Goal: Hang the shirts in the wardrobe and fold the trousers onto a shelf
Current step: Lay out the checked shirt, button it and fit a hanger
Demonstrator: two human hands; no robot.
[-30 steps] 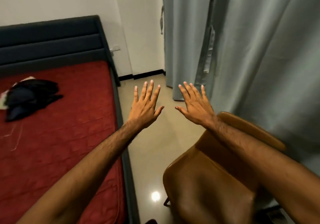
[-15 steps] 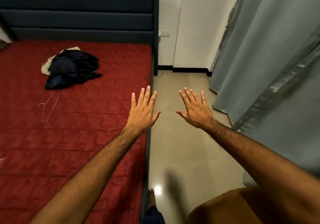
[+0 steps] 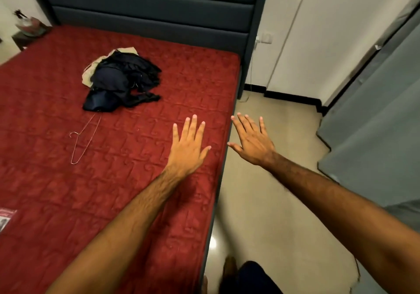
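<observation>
Hands: left hand point(image 3: 187, 149) & right hand point(image 3: 254, 142) spread flat, holding nothing; clothes pile point(image 3: 120, 84) on bed point(image 3: 68, 191).

Red quilted mattress point(image 3: 136, 180), dark padded headboard point(image 3: 147, 5), beige tiled floor point(image 3: 272, 203), grey curtain point(image 3: 375, 146), white walls point(image 3: 295, 32).

Mattress point(image 3: 141, 180) under left hand point(image 3: 187, 150): red quilted cloth, matt, stitched pattern. Clothes point(image 3: 122, 84) beyond it: dark soft fabric, slight sheen, crumpled. Hanger point(image 3: 83, 141) left of it: thin bare wire, metal. Headboard point(image 3: 147, 9): dark padded upholstery, matt. Floor point(image 3: 272, 203) under right hand point(image 3: 253, 142): smooth tile, glossy w/ glare spot. Curtain point(image 3: 375, 146) to right: grey cloth.
</observation>
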